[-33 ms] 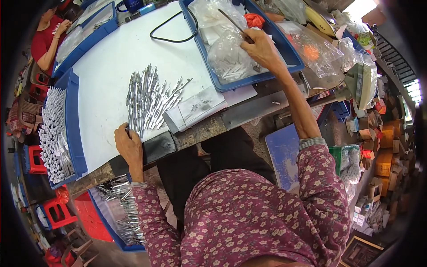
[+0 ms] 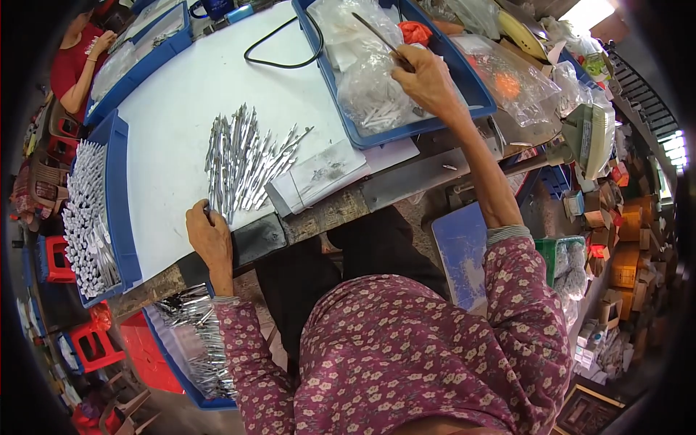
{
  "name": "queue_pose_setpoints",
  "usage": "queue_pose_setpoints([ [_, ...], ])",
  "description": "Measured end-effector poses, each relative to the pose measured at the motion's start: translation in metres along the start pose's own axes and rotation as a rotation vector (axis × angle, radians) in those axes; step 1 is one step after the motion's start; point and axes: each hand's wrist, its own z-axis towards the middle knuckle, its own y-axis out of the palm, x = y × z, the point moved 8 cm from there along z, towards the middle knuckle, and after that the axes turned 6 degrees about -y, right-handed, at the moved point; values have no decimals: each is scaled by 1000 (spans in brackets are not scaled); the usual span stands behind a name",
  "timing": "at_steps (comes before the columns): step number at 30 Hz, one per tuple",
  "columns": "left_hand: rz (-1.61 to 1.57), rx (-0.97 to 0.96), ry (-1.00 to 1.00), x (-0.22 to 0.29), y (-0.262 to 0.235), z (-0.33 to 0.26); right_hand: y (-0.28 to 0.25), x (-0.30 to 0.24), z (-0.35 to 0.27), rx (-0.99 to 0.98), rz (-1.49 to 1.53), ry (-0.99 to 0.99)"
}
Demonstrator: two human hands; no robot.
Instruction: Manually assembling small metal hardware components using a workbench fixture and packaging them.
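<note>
My right hand is closed round the dark handle end of a long, thin, blade-like tool. Its tip points away and to the left, above a blue tray that holds clear plastic bags and small white pieces. At the table's near edge my left hand is curled, its fingertips beside the near end of a fanned pile of slim silver metal pieces. Something dark shows between its thumb and forefinger; I cannot make out what. Right of the pile lies a pale, smudged flat block.
White slim pieces fill a blue bin on the left. A black cord loop lies on the white tabletop. Below the table stands a bin of metal pieces. Another person sits at the far left. A grey lamp-like head juts out right.
</note>
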Motion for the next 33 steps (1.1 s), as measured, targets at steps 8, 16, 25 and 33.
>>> queue_pose_setpoints([
  [8,-27,-5,-16,3,0,1,-9,-31,-11,198,-102,-107],
  [16,-64,21,-24,1,-10,2,-2,-8,-16,135,10,-4],
  [25,-449,94,106,93,-34,12,13,24,-6,-170,332,220],
  [33,-586,-230,431,243,45,33,8,26,4,-156,533,213],
])
